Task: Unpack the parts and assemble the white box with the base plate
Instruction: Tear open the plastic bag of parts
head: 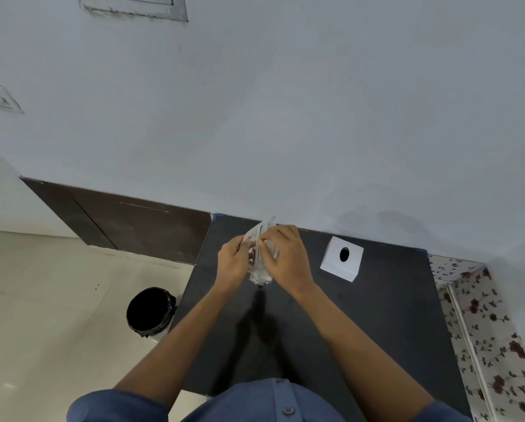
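Clear plastic bag [262,257], crinkled, held above the black table [376,315] between both hands. Left hand [235,263] grip is closed on the bag's left edge near the top. Right hand [285,257] grip pinches the upper part, fingers curled over it. Contents not resolvable through the film; presumably the packed parts.

White box [342,259], with a dark round hole in its upper face, sits on the table to the right of the right-hand grip, apart from it. Base plate not identifiable.

Risks, as judged:
- Film tears suddenly, and small parts spill below the grips, rolling off the table's left edge toward the black bin [151,310] on the floor.
- Slick plastic slips from either pinch.
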